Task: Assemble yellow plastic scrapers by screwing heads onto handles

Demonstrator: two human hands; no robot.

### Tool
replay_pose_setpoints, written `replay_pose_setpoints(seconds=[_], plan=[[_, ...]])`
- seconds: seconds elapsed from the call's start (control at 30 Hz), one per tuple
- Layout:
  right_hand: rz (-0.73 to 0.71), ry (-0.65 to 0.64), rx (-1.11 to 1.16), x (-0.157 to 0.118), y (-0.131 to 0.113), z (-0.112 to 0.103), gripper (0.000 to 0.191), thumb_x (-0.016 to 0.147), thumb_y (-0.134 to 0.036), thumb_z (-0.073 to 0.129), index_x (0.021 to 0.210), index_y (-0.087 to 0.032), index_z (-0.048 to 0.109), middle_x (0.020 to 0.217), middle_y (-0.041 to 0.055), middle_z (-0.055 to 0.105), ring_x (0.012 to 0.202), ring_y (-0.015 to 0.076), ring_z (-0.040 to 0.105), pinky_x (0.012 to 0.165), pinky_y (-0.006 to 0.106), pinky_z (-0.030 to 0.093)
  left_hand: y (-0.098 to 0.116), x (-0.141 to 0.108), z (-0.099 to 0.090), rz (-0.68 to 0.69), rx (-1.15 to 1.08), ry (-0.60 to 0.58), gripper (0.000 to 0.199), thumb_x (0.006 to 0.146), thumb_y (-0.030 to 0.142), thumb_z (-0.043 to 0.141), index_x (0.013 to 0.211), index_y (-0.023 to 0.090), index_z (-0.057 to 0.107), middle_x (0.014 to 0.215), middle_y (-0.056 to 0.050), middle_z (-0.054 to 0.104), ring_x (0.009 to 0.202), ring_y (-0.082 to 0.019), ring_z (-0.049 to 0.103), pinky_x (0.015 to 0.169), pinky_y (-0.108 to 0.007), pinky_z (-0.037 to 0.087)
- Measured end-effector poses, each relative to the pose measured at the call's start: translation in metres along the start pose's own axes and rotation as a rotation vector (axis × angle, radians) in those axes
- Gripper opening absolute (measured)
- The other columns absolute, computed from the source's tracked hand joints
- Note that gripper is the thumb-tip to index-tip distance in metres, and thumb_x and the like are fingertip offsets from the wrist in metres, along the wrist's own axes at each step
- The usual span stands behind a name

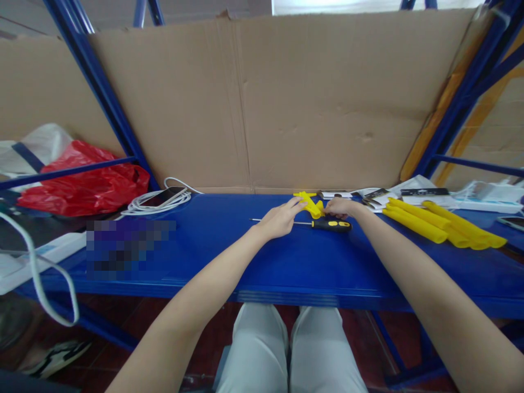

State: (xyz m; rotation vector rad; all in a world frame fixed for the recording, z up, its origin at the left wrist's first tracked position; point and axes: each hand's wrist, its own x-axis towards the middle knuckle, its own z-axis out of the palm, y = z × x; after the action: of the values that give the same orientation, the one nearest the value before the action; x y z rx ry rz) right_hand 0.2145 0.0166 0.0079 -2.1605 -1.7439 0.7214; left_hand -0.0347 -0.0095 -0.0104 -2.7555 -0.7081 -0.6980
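Over the blue bench a branching yellow plastic part (311,207) is held, its exact kind unclear. My left hand (282,218) grips its left side, with fingers closed around it. At the part's right end, my right hand (340,207) is curled, its fingertips pinching the edge there. Just below the hands lies a screwdriver (332,225) with a black and yellow handle to the right. Its thin shaft points left and passes partly behind my left hand.
Several yellow tubes (434,225) lie on the blue bench (229,262) at right, near black-and-white packets (426,194). A coiled white cable (158,203) and a red plastic bag (88,183) are at left. Cardboard (286,109) stands along the back between blue posts.
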Motion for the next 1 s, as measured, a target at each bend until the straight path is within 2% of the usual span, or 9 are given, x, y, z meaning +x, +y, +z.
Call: replay_pose_setpoints(seconds=[0.1,0.17,0.3,0.4,0.5,1.0], plan=[[-0.068,0.134,-0.131,0.000,0.001,0.006,0.027,0.084,-0.032,0.061,0.062,-0.016,0.060,0.051,0.0008,0.049,0.049,0.0117,0.048,0.050,0.024,0.038,0.001,0.000,0.000,0.005,0.001,-0.003,0.059,0.085,0.003,0.039,0.141,0.022,0.038,0.149,-0.013,0.040,0.129,-0.024,0.051,0.100,-0.040,0.049],[-0.106,0.172,-0.203,-0.002,0.000,0.009,0.027,0.084,-0.034,0.059,0.065,-0.015,0.064,0.055,0.0052,0.057,0.057,0.0162,0.057,0.054,0.025,0.042,0.001,0.001,0.001,0.007,-0.001,-0.005,0.059,0.085,0.003,0.038,0.141,0.021,0.038,0.149,-0.013,0.040,0.129,-0.024,0.050,0.100,-0.040,0.049],[-0.159,0.185,-0.287,-0.006,-0.002,0.010,0.019,0.078,-0.030,0.063,0.082,-0.014,0.072,0.086,0.0112,0.073,0.084,0.0226,0.067,0.066,0.025,0.047,0.002,0.002,0.001,0.013,-0.009,-0.005,0.058,0.085,0.003,0.038,0.140,0.020,0.039,0.148,-0.014,0.041,0.129,-0.024,0.050,0.100,-0.041,0.049],[-0.193,0.180,-0.313,-0.007,-0.003,0.011,0.031,0.078,-0.029,0.062,0.101,-0.012,0.073,0.108,0.0130,0.072,0.101,0.0253,0.066,0.077,0.026,0.048,0.002,0.002,0.001,0.006,-0.009,-0.005,0.059,0.085,0.003,0.038,0.141,0.021,0.038,0.148,-0.013,0.041,0.129,-0.024,0.051,0.099,-0.040,0.050],[-0.203,0.187,-0.320,-0.008,-0.002,0.012,0.040,0.080,-0.031,0.060,0.113,-0.011,0.069,0.120,0.0144,0.068,0.111,0.0269,0.063,0.085,0.028,0.048,0.002,0.002,0.000,-0.009,-0.003,-0.016,0.057,0.085,0.003,0.038,0.139,0.020,0.040,0.148,-0.014,0.041,0.128,-0.024,0.051,0.099,-0.041,0.050],[-0.223,0.170,-0.320,-0.012,-0.003,0.011,0.046,0.080,-0.031,0.062,0.122,-0.013,0.068,0.125,0.0124,0.066,0.115,0.0282,0.062,0.095,0.030,0.046,0.003,0.002,0.000,-0.002,-0.004,-0.029,0.056,0.084,0.003,0.038,0.138,0.019,0.041,0.148,-0.014,0.041,0.128,-0.023,0.051,0.101,-0.039,0.048]])
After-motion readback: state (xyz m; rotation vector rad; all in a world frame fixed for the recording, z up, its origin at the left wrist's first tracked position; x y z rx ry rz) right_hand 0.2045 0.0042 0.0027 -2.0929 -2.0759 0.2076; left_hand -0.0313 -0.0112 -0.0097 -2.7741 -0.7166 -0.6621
